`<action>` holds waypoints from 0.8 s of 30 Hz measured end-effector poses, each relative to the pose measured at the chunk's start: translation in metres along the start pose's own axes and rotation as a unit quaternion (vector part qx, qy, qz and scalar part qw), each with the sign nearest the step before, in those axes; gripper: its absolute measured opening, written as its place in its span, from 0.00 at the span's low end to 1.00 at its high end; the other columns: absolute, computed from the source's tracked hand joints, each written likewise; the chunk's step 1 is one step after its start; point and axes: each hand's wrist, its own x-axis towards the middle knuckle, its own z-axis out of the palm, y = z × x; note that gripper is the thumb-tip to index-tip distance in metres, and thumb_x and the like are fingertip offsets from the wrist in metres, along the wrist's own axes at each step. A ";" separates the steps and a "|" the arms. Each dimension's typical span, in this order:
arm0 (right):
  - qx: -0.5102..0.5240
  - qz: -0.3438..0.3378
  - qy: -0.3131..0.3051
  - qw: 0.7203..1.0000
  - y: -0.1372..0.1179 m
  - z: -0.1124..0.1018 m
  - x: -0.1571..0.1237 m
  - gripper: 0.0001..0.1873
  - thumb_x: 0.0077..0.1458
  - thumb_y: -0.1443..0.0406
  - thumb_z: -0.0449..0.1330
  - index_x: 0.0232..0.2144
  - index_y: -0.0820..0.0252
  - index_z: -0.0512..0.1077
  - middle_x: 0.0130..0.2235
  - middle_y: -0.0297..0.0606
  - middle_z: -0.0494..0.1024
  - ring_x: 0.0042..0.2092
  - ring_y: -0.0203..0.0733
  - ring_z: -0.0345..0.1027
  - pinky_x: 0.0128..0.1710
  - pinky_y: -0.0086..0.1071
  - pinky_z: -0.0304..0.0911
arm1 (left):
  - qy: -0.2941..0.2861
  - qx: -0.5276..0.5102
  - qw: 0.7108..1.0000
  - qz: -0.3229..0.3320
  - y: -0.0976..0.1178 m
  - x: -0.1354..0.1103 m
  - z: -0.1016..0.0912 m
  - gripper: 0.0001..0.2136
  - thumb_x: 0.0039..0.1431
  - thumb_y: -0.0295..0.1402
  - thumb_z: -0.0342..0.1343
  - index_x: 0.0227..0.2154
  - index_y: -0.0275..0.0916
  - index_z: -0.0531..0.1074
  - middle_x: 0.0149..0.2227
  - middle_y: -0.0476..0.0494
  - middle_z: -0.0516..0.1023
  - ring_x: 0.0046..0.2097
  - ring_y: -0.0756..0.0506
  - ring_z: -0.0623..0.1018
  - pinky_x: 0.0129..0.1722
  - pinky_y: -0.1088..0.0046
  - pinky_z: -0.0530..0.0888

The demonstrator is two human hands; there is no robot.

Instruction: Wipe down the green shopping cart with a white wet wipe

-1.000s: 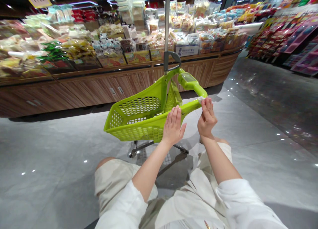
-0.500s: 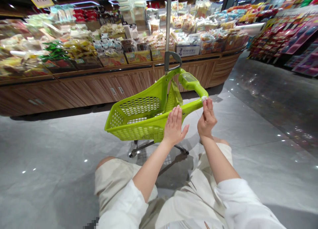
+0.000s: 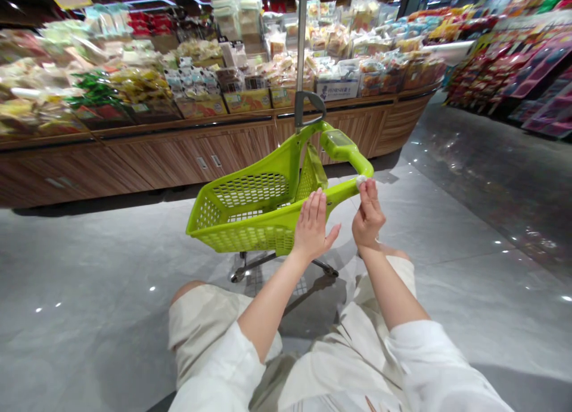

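Note:
A lime green shopping cart (image 3: 250, 212) stands on the grey floor in front of me, its basket holding nothing. My left hand (image 3: 311, 226) lies flat against the cart's near rim, fingers stretched out. My right hand (image 3: 368, 212) pinches a small white wipe (image 3: 361, 179) and presses it on the green handle bar (image 3: 346, 191). I am crouched low, knees in pale shorts below my arms.
A long wooden display counter (image 3: 179, 152) piled with packaged snacks runs across the back. A metal pole (image 3: 301, 48) rises from the cart's front. Shelves of red and pink goods (image 3: 513, 66) line the right side, beside a dark aisle floor.
My right hand with the wipe has slid slightly up, then back left along the handle bar. The left hand stays on the rim. The view has shifted slightly.

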 end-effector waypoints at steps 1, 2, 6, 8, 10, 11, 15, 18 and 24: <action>0.011 -0.013 -0.025 1.000 -0.003 0.003 -0.006 0.31 0.65 0.71 0.41 0.67 0.49 0.56 0.67 0.36 0.61 0.69 0.47 0.51 0.68 0.52 0.53 | 0.001 0.000 1.000 -0.001 0.000 0.000 0.000 0.40 0.65 0.48 0.48 0.69 0.30 0.36 0.70 0.26 0.50 0.72 0.37 0.47 0.68 0.51 0.55; 0.028 -0.031 -0.050 0.998 -0.005 0.006 -0.014 0.30 0.65 0.70 0.43 0.67 0.49 0.56 0.67 0.36 0.61 0.69 0.47 0.52 0.68 0.52 0.54 | 0.003 0.000 1.000 -0.001 0.000 0.001 0.000 0.41 0.65 0.48 0.48 0.69 0.30 0.36 0.70 0.26 0.51 0.72 0.36 0.47 0.68 0.51 0.55; 0.072 -0.087 -0.109 0.988 -0.008 0.004 -0.033 0.29 0.65 0.70 0.47 0.67 0.50 0.57 0.65 0.39 0.65 0.66 0.47 0.57 0.67 0.50 0.56 | 0.010 0.002 1.000 0.003 -0.001 0.001 0.000 0.41 0.64 0.50 0.48 0.69 0.30 0.36 0.70 0.26 0.51 0.72 0.35 0.49 0.67 0.51 0.56; 0.045 -0.061 -0.082 0.994 -0.005 -0.002 -0.024 0.29 0.65 0.71 0.44 0.67 0.49 0.57 0.66 0.39 0.64 0.67 0.47 0.57 0.67 0.52 0.55 | 0.009 0.001 1.000 0.002 -0.002 0.000 0.000 0.41 0.65 0.50 0.48 0.69 0.31 0.36 0.70 0.26 0.52 0.72 0.36 0.49 0.67 0.51 0.56; 0.019 -0.015 -0.016 1.000 0.000 -0.006 -0.008 0.30 0.65 0.72 0.42 0.66 0.48 0.58 0.67 0.36 0.62 0.68 0.48 0.53 0.68 0.54 0.52 | 0.009 0.000 1.000 0.001 -0.001 0.000 0.000 0.41 0.65 0.50 0.48 0.69 0.31 0.36 0.70 0.27 0.52 0.72 0.36 0.49 0.67 0.51 0.56; 0.015 0.000 0.015 1.000 0.001 -0.006 -0.001 0.31 0.65 0.72 0.41 0.66 0.48 0.58 0.67 0.35 0.61 0.68 0.48 0.52 0.68 0.55 0.51 | 0.011 -0.001 1.000 0.000 -0.001 0.000 0.001 0.41 0.65 0.50 0.48 0.69 0.31 0.36 0.70 0.26 0.52 0.72 0.36 0.49 0.67 0.50 0.56; 0.022 -0.018 -0.001 1.000 0.000 0.004 -0.004 0.30 0.65 0.71 0.41 0.67 0.48 0.56 0.68 0.35 0.60 0.69 0.48 0.51 0.68 0.54 0.51 | 0.016 -0.002 1.000 -0.001 0.002 0.000 0.001 0.43 0.63 0.52 0.49 0.69 0.30 0.36 0.70 0.25 0.51 0.72 0.34 0.49 0.67 0.49 0.56; 0.032 -0.072 -0.091 0.993 -0.004 0.007 -0.028 0.29 0.65 0.69 0.46 0.67 0.51 0.58 0.65 0.39 0.64 0.67 0.48 0.55 0.67 0.52 0.56 | 0.010 0.000 1.000 0.003 0.000 0.001 0.000 0.45 0.62 0.54 0.49 0.69 0.30 0.36 0.70 0.25 0.51 0.72 0.34 0.49 0.67 0.49 0.56; 0.014 -0.026 -0.033 0.999 0.002 -0.011 -0.013 0.30 0.65 0.72 0.42 0.66 0.49 0.58 0.66 0.37 0.64 0.68 0.48 0.54 0.68 0.54 0.52 | 0.007 0.006 1.000 0.016 -0.004 0.000 -0.002 0.43 0.63 0.52 0.48 0.69 0.31 0.36 0.69 0.25 0.53 0.71 0.34 0.51 0.67 0.50 0.57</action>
